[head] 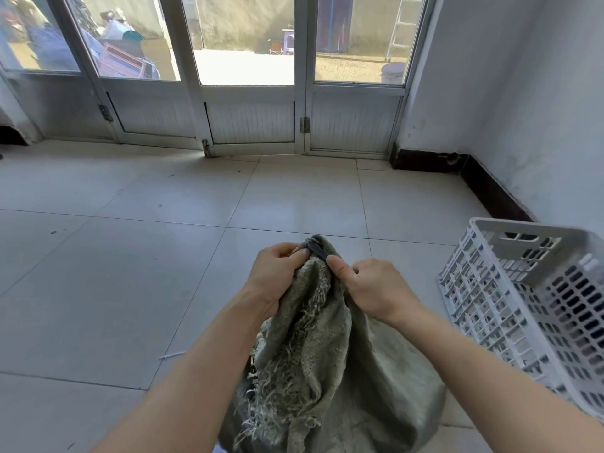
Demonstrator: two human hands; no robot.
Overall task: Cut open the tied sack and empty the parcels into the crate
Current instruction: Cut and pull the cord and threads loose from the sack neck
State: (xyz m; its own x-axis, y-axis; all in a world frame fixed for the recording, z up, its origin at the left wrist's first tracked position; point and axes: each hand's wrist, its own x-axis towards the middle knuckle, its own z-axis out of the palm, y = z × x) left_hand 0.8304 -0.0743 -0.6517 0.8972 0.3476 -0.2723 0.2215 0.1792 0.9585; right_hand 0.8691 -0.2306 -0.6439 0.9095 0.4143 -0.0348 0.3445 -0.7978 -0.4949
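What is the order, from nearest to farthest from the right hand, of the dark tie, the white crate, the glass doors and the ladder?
1. Dark tie: at the neck of the sack, by the thumb of the right hand.
2. White crate: on the floor, to the right.
3. Glass doors: ahead, across the floor.
4. Ladder: outside, behind the glass.

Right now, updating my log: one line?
left hand, right hand: gripping grey-green woven sack neck; dark tie: on; white plastic crate: beside

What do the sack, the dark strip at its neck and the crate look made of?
The grey-green frayed sack looks coarse woven fabric, matte, loose threads. The dark strip seems smooth; plastic or metal, unclear. The white lattice crate looks moulded plastic, uniform slots.
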